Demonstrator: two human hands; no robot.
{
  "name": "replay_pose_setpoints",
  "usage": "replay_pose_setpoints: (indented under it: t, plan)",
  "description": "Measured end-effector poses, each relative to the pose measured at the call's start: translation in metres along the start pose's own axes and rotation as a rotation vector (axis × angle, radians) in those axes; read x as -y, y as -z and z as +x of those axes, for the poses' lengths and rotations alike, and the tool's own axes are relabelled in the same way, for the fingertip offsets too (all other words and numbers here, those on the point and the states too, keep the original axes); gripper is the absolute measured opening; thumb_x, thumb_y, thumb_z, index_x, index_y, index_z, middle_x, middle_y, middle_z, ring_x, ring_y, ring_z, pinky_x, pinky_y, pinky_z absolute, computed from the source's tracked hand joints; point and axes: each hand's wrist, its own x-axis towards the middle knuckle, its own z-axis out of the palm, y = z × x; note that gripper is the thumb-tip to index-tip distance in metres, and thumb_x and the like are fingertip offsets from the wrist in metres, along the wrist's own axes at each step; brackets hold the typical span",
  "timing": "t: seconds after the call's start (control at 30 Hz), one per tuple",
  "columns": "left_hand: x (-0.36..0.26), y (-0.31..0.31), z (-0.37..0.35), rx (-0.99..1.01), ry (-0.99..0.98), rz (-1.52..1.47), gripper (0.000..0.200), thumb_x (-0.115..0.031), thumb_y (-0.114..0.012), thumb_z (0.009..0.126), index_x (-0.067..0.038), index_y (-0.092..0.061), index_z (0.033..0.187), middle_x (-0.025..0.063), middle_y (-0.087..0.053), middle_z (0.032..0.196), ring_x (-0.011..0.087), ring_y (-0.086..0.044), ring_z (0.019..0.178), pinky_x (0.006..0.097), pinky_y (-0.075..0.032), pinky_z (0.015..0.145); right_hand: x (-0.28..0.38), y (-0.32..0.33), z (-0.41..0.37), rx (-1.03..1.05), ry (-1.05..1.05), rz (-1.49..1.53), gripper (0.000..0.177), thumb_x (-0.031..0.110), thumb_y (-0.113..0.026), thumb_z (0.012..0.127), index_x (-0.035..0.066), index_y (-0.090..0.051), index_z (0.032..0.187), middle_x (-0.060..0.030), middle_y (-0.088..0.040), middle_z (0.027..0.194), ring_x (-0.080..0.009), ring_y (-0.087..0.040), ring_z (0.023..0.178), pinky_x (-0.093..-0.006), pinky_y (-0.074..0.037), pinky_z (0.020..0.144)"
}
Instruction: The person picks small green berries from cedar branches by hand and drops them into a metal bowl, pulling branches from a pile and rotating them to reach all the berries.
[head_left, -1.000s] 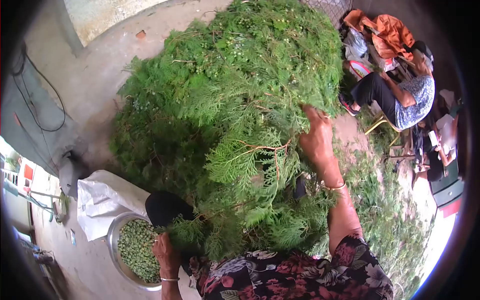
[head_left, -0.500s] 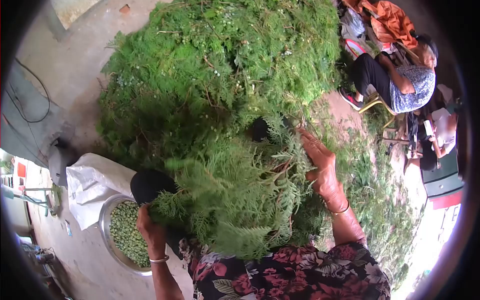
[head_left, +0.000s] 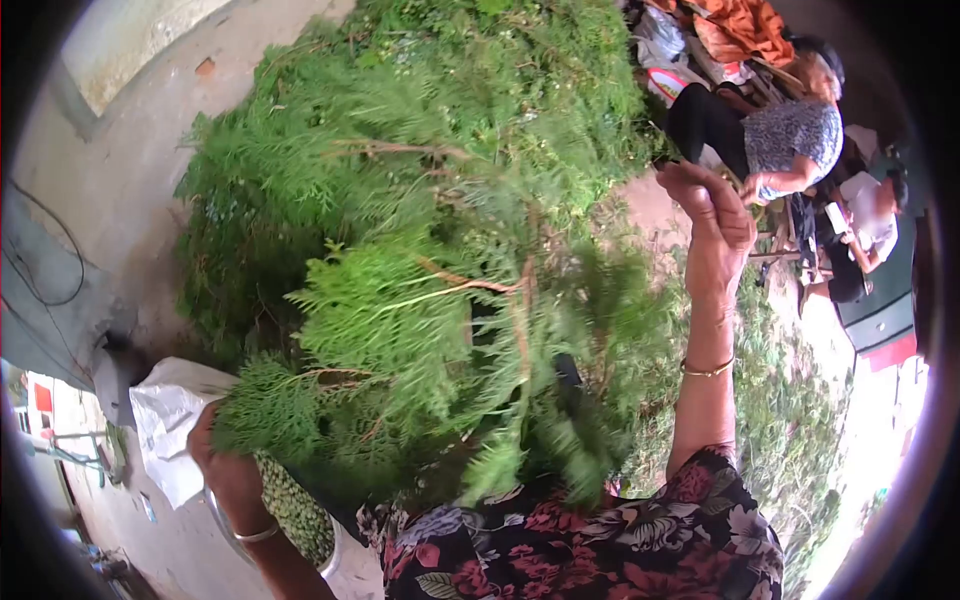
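A leafy green branch [head_left: 470,285] with brown stems spreads in front of the flowered shirt, partly blurred. At its left end my left hand [head_left: 228,475] is closed on a leafy sprig, the fingertips hidden by the foliage. My right hand [head_left: 712,215] is raised to the right of the branch, apart from its visible stems, with the fingers curled together; what they hold, if anything, cannot be made out. Below my left hand, a metal basin [head_left: 337,555] of small green berries [head_left: 300,515] is partly covered by the hand and branch.
A large heap of green branches [head_left: 400,70] lies ahead. A white sack [head_left: 180,425] is beside the basin. At the upper right sit a person in a patterned shirt [head_left: 795,135] and another in white [head_left: 872,215], near an orange cloth [head_left: 740,30]. Cuttings cover the ground at right.
My right hand has moved up and right, off the branch. My left hand has shifted left with the foliage, over the basin's edge. The branch is spread wider, and the seated person's arm has lowered.
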Motion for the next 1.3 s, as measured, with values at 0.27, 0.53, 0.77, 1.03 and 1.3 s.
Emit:
replay_pose_setpoints:
  t: [0.27, 0.53, 0.77, 1.03, 1.3]
  plan:
    - [0.017, 0.013, 0.029, -0.218, 0.060, -0.146, 0.021, -0.016, -0.056, 0.087, 0.002, -0.065, 0.095, 0.0060, -0.059, 0.102, 0.0156, -0.056, 0.092, 0.0285, -0.047, 0.077, -0.142, 0.045, -0.109, 0.728, -0.414, -0.961, 0.074, 0.002, -0.063, 0.068, 0.001, -0.035, 0.137, -0.0221, -0.047, 0.131, -0.0290, -0.048, 0.121, -0.0365, -0.039, 0.102]
    - [0.026, 0.019, 0.024, -0.039, 0.031, -0.150, 0.023, -0.015, -0.051, 0.084, 0.004, -0.064, 0.085, 0.0037, -0.062, 0.079, 0.0102, -0.055, 0.072, 0.0239, -0.045, 0.065, -0.194, 0.002, -0.102, 0.794, 0.124, -0.897, 0.070, -0.002, -0.058, 0.063, -0.001, -0.040, 0.131, -0.0290, -0.049, 0.123, -0.0386, -0.051, 0.112, -0.0403, -0.047, 0.090]
    - [0.061, 0.022, 0.007, 0.054, 0.209, 0.008, 0.018, -0.007, -0.050, 0.081, 0.004, -0.064, 0.085, 0.0028, -0.061, 0.075, 0.0081, -0.053, 0.066, 0.0219, -0.042, 0.057, -0.066, -0.044, -0.069, 0.689, -0.026, -0.459, 0.035, 0.015, -0.067, 0.077, 0.006, -0.059, 0.109, -0.0184, -0.061, 0.110, -0.0332, -0.062, 0.098, -0.0369, -0.052, 0.078]
    - [-0.034, -0.025, -0.015, -0.177, -0.440, 0.754, 0.029, -0.001, -0.050, 0.078, 0.001, -0.061, 0.106, 0.0169, -0.061, 0.110, 0.0331, -0.058, 0.105, 0.0415, -0.045, 0.089, -0.026, -0.094, -0.101, 0.850, -0.056, -0.192, 0.048, 0.023, -0.065, 0.079, 0.009, -0.054, 0.123, -0.0199, -0.056, 0.122, -0.0450, -0.044, 0.120, -0.0493, -0.035, 0.103]
    - [-0.069, -0.115, -0.066, 0.538, -0.443, 0.194, 0.027, -0.006, -0.067, 0.073, 0.000, -0.059, 0.098, 0.0136, -0.064, 0.081, 0.0273, -0.064, 0.066, 0.0332, -0.049, 0.059, -0.018, -0.104, -0.117, 0.866, -0.065, -0.191, 0.043, 0.012, -0.067, 0.076, 0.003, -0.057, 0.117, -0.0174, -0.063, 0.107, -0.0333, -0.060, 0.097, -0.0404, -0.041, 0.092]
